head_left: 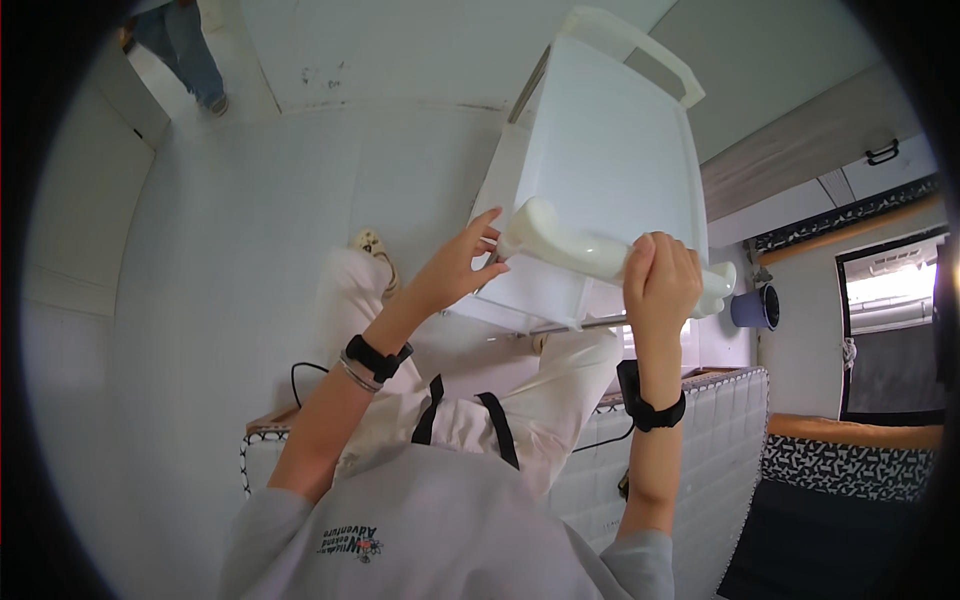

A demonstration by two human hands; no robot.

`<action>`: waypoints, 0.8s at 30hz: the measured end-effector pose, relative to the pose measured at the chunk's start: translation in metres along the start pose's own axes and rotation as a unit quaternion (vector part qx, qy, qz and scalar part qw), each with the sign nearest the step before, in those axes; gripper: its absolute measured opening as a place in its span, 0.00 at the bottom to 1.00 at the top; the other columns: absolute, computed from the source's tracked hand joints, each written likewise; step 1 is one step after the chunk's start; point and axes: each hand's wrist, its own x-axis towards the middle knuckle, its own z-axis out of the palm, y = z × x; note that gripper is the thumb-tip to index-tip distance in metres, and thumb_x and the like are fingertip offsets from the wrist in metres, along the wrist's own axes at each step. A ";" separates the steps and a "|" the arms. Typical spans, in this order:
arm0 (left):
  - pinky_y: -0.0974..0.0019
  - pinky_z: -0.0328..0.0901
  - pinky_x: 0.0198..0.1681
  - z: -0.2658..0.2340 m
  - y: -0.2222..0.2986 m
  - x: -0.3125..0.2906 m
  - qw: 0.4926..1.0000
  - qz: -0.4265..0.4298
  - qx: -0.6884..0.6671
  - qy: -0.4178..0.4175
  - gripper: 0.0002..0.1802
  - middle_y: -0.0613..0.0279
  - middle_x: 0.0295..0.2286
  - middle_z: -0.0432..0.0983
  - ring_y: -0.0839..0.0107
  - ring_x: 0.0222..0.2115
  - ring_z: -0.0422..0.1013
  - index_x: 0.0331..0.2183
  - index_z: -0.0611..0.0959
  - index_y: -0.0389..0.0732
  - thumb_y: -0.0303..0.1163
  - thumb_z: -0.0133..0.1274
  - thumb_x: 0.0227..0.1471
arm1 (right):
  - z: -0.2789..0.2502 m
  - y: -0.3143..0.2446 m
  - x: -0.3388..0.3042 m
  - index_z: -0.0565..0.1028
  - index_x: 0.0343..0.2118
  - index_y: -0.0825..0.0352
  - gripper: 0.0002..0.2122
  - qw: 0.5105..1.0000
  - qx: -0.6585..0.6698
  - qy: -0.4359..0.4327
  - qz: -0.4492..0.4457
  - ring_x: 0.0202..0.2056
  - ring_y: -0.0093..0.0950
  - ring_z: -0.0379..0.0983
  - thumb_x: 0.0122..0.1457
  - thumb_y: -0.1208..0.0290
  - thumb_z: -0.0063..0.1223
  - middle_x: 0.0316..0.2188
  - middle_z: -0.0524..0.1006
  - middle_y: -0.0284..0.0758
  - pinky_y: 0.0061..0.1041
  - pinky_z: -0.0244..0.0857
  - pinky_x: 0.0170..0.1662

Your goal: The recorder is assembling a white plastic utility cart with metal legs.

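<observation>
A white trolley with a flat top panel stands in front of me, slanting away toward the far right. My right hand is wrapped round the thick, glossy, curved handle along its near edge. At the near left corner is my left hand, its fingers bent and spread apart beside the handle's rounded end. Whether its fingertips touch the trolley is hard to tell. Below the top, a lower shelf and a metal rail show in part.
I sit on a quilted pale mattress. A second raised handle rises at the trolley's far end. Pale floor spreads to the left, where a person's legs stand far off. A blue bin and a window are at right.
</observation>
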 end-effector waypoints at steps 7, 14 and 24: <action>0.63 0.59 0.48 0.000 -0.052 -0.024 0.996 -0.063 0.062 -0.019 0.26 0.52 0.42 0.68 0.61 0.45 0.65 0.48 0.65 0.33 0.31 0.51 0.47 | -0.001 -0.001 -0.007 0.69 0.21 0.65 0.09 1.000 0.013 0.011 0.007 0.22 0.31 0.65 0.54 0.68 0.44 0.17 0.70 0.31 0.29 0.56 0.33; 0.63 0.59 0.48 -0.006 -0.096 -0.048 0.978 -0.108 0.180 -0.018 0.24 0.50 0.42 0.67 0.57 0.45 0.64 0.45 0.68 0.34 0.31 0.52 0.45 | -0.014 -0.006 -0.063 0.69 0.36 0.70 0.12 0.988 0.086 0.126 -0.006 0.40 0.38 0.64 0.53 0.67 0.44 0.40 0.67 0.45 0.38 0.58 0.46; 0.59 0.59 0.46 0.016 -0.165 -0.049 0.949 -0.197 0.245 -0.034 0.29 0.41 0.41 0.65 0.48 0.43 0.62 0.45 0.65 0.32 0.30 0.55 0.40 | 0.149 -0.057 -0.139 0.70 0.33 0.75 0.13 0.849 0.369 -0.232 0.300 0.34 0.35 0.70 0.45 0.74 0.55 0.26 0.73 0.40 0.29 0.63 0.41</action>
